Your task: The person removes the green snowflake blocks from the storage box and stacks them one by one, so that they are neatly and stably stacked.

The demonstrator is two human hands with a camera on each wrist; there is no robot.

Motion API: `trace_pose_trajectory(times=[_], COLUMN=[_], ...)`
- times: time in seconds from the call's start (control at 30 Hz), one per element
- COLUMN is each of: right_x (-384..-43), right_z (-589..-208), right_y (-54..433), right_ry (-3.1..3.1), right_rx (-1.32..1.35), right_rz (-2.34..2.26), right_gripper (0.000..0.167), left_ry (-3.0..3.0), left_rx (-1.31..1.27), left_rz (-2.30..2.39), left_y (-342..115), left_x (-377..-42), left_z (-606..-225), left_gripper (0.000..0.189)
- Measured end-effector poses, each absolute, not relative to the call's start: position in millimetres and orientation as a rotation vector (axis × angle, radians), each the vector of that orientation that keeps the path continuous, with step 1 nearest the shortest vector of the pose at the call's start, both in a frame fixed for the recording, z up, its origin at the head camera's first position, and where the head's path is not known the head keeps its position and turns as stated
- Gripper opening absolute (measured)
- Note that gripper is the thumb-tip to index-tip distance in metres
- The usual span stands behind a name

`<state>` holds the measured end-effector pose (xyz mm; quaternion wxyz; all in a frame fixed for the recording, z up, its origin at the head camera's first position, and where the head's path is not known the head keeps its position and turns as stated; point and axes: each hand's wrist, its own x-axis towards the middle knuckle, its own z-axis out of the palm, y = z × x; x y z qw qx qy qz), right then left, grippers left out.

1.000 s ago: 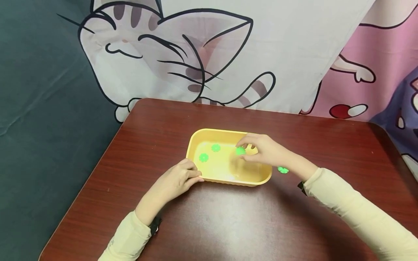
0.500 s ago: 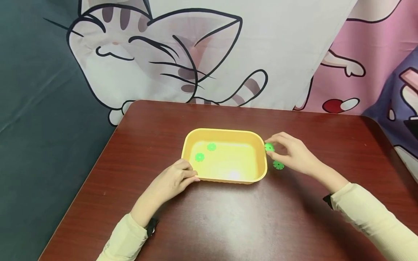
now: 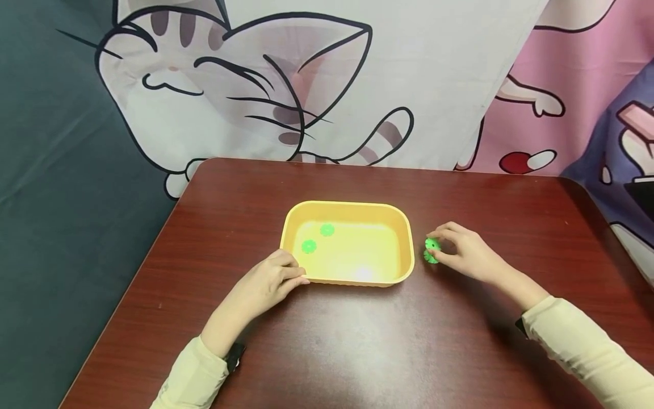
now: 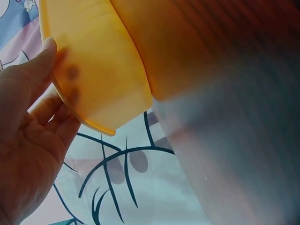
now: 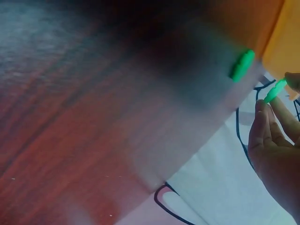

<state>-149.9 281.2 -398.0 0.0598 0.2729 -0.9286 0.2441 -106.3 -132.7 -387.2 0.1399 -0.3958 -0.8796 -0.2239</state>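
Note:
My left hand (image 3: pixel 265 284) grips the near left corner of a yellow plastic basin (image 3: pixel 368 247). In the left wrist view, the thumb is on one side of the rim and the fingers (image 4: pixel 49 110) on the other. Two flower-shaped green discs, one farther back (image 3: pixel 327 229) and one nearer (image 3: pixel 309 246), lie in the basin's left part. To the right of the basin, my right hand (image 3: pixel 472 258) pinches another green disc (image 5: pixel 275 91) between thumb and fingertips. A further green disc (image 5: pixel 243 65) rests on the table close below it, partly overlapped in the head view.
The dark red wooden table (image 3: pixel 357 341) has rounded far corners. Behind it hangs a cloth (image 3: pixel 439 68) printed with a cartoon cat, and a dark green cloth (image 3: pixel 51 227) is at the left.
My right hand has carried its green disc from over the basin, out past the right rim and down to the table disc. The left hand keeps its hold on the rim.

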Motion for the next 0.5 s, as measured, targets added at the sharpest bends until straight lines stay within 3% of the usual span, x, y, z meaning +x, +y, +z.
trace_pose_trajectory(times=[0.5], right_x=[-143.4], right_z=[-408.9], right_y=[280.5], right_ry=[-2.946], right_rx=[0.837], right_rz=[0.529], right_gripper=[0.027], left_ry=[-2.564], left_rx=[-1.126], left_rz=[-0.682], left_y=[-134.6], left_x=[-105.5], left_z=[-386.8], left_gripper=[0.009])
